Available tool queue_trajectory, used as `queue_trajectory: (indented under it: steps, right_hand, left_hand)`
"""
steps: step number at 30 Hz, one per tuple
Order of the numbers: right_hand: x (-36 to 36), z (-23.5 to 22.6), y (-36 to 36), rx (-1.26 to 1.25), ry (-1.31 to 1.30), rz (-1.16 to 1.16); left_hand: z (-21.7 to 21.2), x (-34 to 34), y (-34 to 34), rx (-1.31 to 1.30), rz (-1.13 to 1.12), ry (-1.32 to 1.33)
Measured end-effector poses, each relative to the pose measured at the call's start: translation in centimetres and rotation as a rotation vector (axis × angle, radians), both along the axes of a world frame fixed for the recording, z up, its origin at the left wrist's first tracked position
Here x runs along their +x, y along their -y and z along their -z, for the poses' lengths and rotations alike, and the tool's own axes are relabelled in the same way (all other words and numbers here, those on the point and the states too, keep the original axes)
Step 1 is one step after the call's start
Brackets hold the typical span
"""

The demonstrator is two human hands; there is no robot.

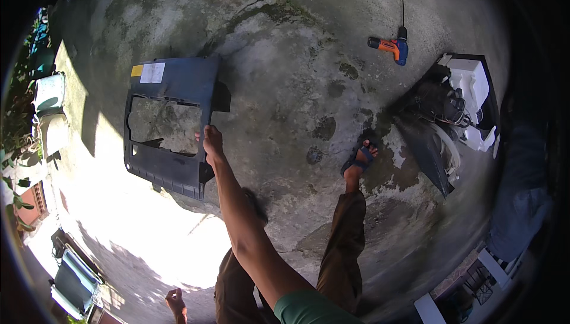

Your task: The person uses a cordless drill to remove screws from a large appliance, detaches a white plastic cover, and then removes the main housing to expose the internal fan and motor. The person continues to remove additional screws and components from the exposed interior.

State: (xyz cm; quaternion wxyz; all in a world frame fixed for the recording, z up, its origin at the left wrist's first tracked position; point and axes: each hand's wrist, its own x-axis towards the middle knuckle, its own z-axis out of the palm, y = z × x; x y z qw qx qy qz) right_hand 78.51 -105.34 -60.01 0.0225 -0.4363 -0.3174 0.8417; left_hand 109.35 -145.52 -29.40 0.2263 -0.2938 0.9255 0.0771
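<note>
My right hand grips the right edge of a dark grey plastic panel and holds it up above the concrete ground. The panel is a rectangular frame with a large opening in its middle and a yellow and a white sticker near its top left corner. My right arm reaches forward from a green sleeve at the bottom edge. My left hand hangs low at the bottom left, holding nothing, with its fingers loosely apart. My sandalled foot is stepped forward on the ground.
An orange and blue power drill lies on the concrete at the upper right. A dismantled machine with white and black parts sits at the right. Pale pots and plants line the left edge. A blue-green chair stands at the lower left.
</note>
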Motion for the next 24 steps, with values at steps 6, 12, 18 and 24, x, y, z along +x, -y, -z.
queue_trajectory:
  steps: [6,12,18,24]
  right_hand:
    - [7.4,1.1,-12.0,0.162,-0.186,-0.696]
    - [12.3,-0.1,-45.0,0.318,0.411,0.043]
    - [8.4,6.7,-68.5,0.122,0.460,0.258]
    - [4.0,13.2,-76.0,-0.063,0.334,0.376]
  left_hand:
    - [2.7,0.3,-7.7,0.209,0.017,0.089]
    - [2.5,1.5,-17.1,0.132,-0.019,0.195]
    - [1.3,9.7,-25.3,0.252,-0.247,0.402]
    - [1.5,10.8,-35.6,0.182,-0.002,0.333]
